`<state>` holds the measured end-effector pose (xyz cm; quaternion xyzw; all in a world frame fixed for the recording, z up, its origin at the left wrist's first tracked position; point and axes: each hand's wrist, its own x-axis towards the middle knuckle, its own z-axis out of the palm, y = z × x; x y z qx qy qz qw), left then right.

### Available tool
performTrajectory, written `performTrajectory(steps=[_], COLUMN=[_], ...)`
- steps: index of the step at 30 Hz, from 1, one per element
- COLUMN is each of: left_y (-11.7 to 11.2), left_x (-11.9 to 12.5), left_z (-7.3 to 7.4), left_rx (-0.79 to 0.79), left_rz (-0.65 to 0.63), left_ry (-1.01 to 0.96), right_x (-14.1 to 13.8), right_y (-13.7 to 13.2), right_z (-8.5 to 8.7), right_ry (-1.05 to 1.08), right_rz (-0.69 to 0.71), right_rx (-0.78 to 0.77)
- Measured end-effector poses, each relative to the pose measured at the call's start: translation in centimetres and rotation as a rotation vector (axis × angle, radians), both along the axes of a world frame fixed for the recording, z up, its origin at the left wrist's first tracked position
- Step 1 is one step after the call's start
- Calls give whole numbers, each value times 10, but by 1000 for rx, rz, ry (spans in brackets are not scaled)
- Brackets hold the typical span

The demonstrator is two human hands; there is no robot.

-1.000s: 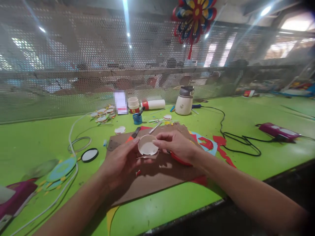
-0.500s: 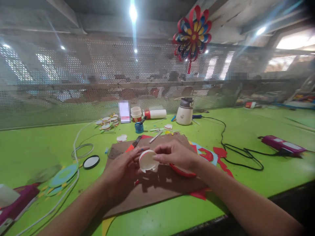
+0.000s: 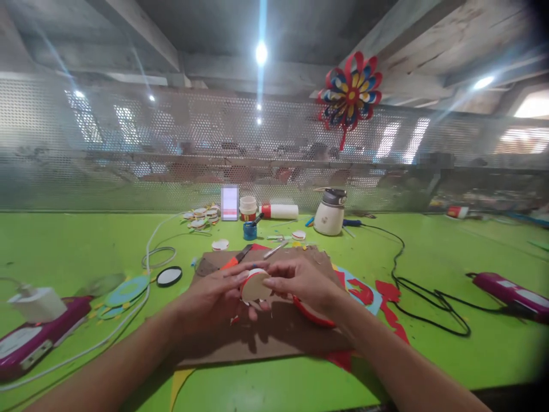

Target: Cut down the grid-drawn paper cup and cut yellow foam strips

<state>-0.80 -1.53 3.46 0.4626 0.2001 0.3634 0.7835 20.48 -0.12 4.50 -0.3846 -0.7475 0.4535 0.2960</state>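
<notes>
Yellow paper (image 3: 180,382) pokes out from beneath the near left corner of a brown board (image 3: 283,340) on a green table (image 3: 266,392). Both forearms reach in from the lower corners and converge above the board, wrists low. The left hand (image 3: 214,293) turns partly palm-inward, its thumb along the left rim of a small round paper piece (image 3: 256,288) and its fingers curled beneath and behind, cradling it. The right hand (image 3: 300,280) pinches the opposite edge, thumb on the near face.

The paper piece is held up off the board, between the two hands. Its round beige face points back toward the wearer, tilted, with a red-and-white rim at the upper left; being round, it has no clear long axis, though it shows as an oval lying roughly left to right. Whether that face is base or inside cannot be told.

Beyond the hands lies an orange-handled knife (image 3: 234,261), then a blue pot (image 3: 250,231) and a white bottle (image 3: 329,220); farthest, a petalled ornament (image 3: 351,94) hangs by a mesh screen (image 3: 193,126).
</notes>
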Motion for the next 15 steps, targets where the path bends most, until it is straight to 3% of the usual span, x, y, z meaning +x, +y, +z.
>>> performTrajectory(steps=[3, 9, 15], left_y=[6, 34, 49], left_x=[-3, -21, -37], left_z=[5, 10, 14], left_rx=[29, -32, -56], left_rz=[52, 402, 464], left_ry=[12, -56, -100], right_x=[4, 29, 36], right_y=[4, 10, 9], right_z=[5, 19, 14], right_ry=[-174, -714, -1061], right_rz=[-88, -193, -161], right_rx=[131, 382, 404])
